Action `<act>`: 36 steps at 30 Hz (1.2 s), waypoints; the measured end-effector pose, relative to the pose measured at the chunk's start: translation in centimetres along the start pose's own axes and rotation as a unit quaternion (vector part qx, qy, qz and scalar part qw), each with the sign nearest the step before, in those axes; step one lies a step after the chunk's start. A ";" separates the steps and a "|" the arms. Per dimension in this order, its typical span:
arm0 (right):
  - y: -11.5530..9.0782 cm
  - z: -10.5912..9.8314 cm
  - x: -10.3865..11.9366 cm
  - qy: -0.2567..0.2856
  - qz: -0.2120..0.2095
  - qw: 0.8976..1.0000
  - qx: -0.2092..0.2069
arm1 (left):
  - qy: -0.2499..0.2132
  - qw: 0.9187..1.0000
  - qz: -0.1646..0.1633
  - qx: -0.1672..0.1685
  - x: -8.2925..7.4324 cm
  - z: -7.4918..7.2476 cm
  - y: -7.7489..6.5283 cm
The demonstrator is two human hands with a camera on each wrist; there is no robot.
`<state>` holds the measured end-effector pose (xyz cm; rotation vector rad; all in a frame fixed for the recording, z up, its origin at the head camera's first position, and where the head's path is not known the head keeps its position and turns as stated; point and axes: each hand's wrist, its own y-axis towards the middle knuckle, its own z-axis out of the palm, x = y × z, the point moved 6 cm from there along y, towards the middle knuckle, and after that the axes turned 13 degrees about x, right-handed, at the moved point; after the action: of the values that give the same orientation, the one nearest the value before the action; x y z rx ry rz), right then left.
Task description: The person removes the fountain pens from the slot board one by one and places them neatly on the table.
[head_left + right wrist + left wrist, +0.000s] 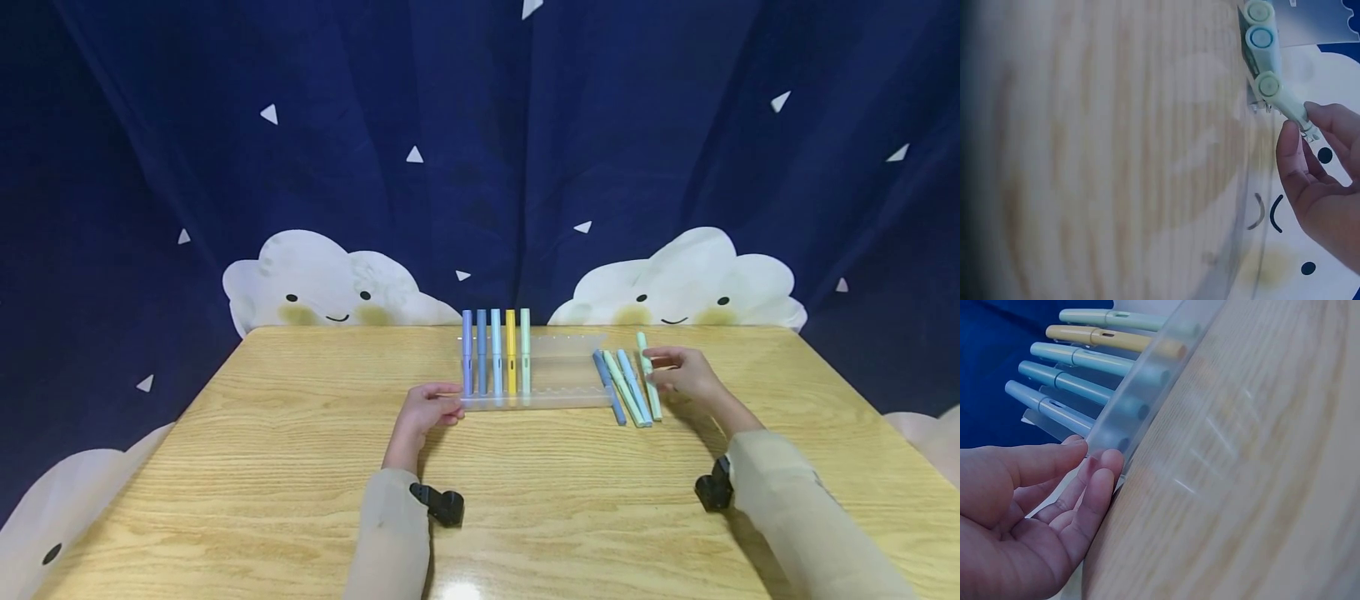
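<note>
A clear plastic pen rack (pixel 566 401) lies on the table, with several pens side by side in its left part, among them a purple pen (pixel 467 354), a yellow pen (pixel 512 354) and a mint pen (pixel 526 352). My left hand (pixel 427 410) grips the rack's near left corner between thumb and fingers, as the left wrist view also shows. To the right of the rack, my right hand (pixel 684 373) pinches a light green pen (pixel 1288 106) near its far end. Beside it lie a dark blue pen (pixel 611 393), another light green pen (pixel 624 385) and a light blue pen (pixel 634 386).
The wooden table (pixel 555 508) reaches back to a dark blue curtain (pixel 480 150) printed with clouds and white triangles. The loose dark blue pen lies right against the rack's right end. Black wrist cameras sit on both sleeves.
</note>
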<state>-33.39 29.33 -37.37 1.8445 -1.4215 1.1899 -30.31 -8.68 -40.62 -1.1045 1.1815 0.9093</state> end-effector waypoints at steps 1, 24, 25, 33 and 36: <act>0.0 0.0 -0.1 -0.003 0.003 1.000 0.001 | 0.001 1.000 -0.001 0.000 0.0 0.0 0.0; 1.0 0.6 -0.9 0.021 0.034 0.999 0.036 | 0.006 1.000 -0.003 -0.003 0.0 0.0 0.0; 1.0 0.6 -0.9 0.021 0.037 0.999 0.034 | 0.006 1.000 -0.005 -0.003 0.0 0.0 0.0; 1.1 0.6 -0.9 0.014 0.056 0.998 0.026 | 0.008 1.000 -0.005 -0.001 0.0 0.0 -0.1; 1.0 0.7 -0.8 0.012 0.059 0.998 0.027 | 0.008 1.000 -0.004 -0.003 0.0 0.0 -0.1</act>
<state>-34.15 28.82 -38.51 1.7964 -1.5168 1.3163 -30.20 -8.72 -40.58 -1.1225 1.1866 0.9011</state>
